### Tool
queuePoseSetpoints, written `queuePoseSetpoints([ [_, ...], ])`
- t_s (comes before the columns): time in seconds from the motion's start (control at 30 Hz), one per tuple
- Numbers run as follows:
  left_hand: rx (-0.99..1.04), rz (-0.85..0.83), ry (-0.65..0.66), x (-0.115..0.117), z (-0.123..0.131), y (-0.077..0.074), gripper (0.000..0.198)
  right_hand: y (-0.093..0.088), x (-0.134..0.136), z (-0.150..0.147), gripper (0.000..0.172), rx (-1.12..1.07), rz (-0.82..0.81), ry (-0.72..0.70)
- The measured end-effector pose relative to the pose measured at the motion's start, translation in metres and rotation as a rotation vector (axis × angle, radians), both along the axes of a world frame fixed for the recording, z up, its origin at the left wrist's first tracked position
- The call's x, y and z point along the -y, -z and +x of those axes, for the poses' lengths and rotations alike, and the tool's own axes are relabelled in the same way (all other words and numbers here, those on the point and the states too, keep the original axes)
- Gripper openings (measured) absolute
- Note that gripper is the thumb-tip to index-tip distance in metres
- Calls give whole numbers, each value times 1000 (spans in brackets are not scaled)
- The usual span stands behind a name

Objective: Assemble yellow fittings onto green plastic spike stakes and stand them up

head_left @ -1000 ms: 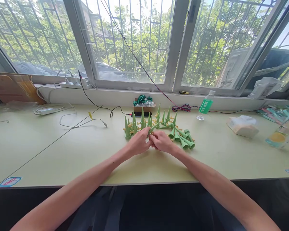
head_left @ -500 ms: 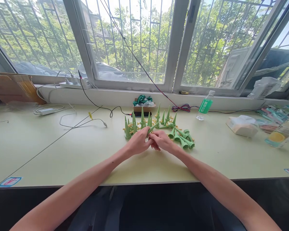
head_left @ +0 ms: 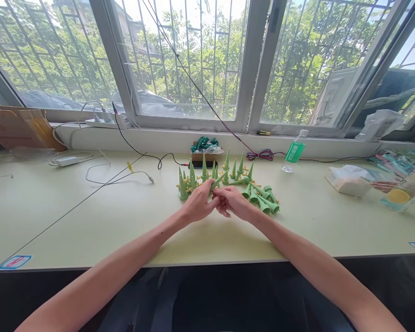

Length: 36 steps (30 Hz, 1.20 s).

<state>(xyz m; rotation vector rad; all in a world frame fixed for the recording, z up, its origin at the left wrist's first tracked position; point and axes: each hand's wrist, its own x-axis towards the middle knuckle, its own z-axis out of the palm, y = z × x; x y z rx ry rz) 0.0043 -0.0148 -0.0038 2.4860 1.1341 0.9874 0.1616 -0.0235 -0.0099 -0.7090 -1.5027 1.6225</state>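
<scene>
My left hand (head_left: 198, 204) and my right hand (head_left: 232, 203) meet over the middle of the pale green table (head_left: 90, 216). Together they pinch one green cone-shaped spike (head_left: 218, 180), whose tip points up and to the right. Behind my hands several green spikes (head_left: 193, 177) stand upright with small yellow parts between them. More green spikes (head_left: 263, 197) lie on their sides just right of my right hand.
A small cardboard box (head_left: 205, 151) of green pieces sits at the window sill. A water bottle (head_left: 293, 157), a white tissue pack (head_left: 347, 180) and a clear cup (head_left: 403, 193) stand to the right, where another person's fingers (head_left: 383, 186) show. Cables (head_left: 124, 173) cross the left side.
My hands have lifted slightly and the spike's tip has risen a little. Another person's fingers have appeared at the right by the cup.
</scene>
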Motion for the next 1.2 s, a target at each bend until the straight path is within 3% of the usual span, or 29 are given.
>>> queuePoseSetpoints([
  [0.27, -31, -25, -1, -1, 0, 3, 24, 0, 3, -4, 31, 134, 131, 116],
  [0.5, -149, -90, 47, 0, -1, 1, 7, 8, 0, 0, 39, 443, 359, 248],
  [0.63, -171, -93, 42, 2, 0, -1, 7, 11, -2, 0, 36, 491, 408, 274],
  [0.87, -146, -118, 42, 1, 0, -1, 10, 10, -2, 0, 31, 399, 279, 226],
  [1.03, -82, -79, 56, 0, -1, 1, 8, 2, 2, 1, 36, 210, 160, 116],
  [1.2, -15, -32, 24, 1, 0, 0, 18, -4, 4, 1, 35, 30, 19, 28],
])
